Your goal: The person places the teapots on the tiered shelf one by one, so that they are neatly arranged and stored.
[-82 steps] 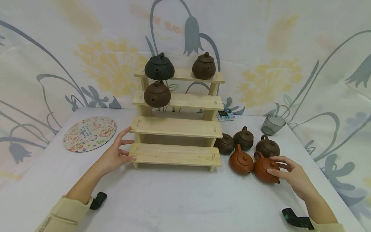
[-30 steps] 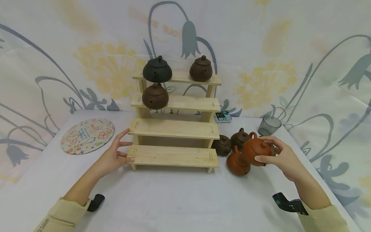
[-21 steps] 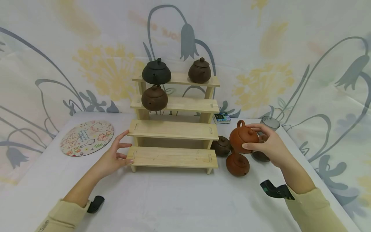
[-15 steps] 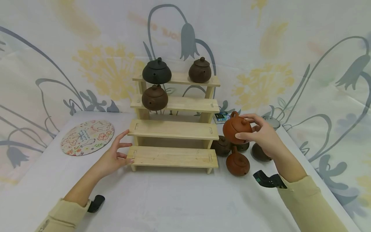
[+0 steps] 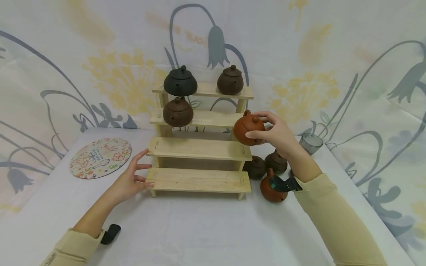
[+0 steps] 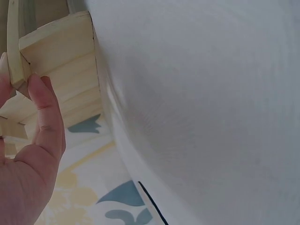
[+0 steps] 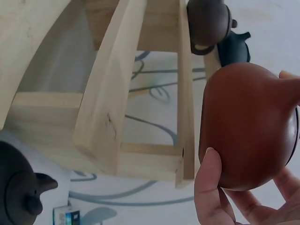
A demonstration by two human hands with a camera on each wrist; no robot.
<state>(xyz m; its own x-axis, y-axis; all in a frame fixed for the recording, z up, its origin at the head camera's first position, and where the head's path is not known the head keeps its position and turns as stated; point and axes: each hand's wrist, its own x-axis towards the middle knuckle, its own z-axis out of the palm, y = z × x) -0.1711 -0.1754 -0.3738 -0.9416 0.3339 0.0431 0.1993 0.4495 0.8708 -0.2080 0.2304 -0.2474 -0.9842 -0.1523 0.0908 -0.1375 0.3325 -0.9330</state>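
Note:
My right hand (image 5: 274,133) holds an orange-brown clay teapot (image 5: 247,129) in the air in front of the right end of a stepped wooden stand (image 5: 199,147). In the right wrist view the thumb and fingers curve round the body of that teapot (image 7: 248,126). My left hand (image 5: 129,181) grips the stand's left end at the lower steps; the left wrist view shows the fingertips (image 6: 40,89) on a board end. A black teapot (image 5: 180,82) and a brown teapot (image 5: 230,80) sit on the top step. Another brown teapot (image 5: 178,112) stands on the step below, at the left.
Right of the stand are dark brown teapots (image 5: 255,168) and an orange-brown one (image 5: 271,188), partly hidden by the right wrist's black camera mount (image 5: 283,183). A grey glass cup (image 5: 311,143) stands behind. A round floral mat (image 5: 101,158) lies at left.
My right hand has picked up the orange-brown teapot from the table at right and carried it up and left to the second-highest step's right end. My left hand stays at the stand.

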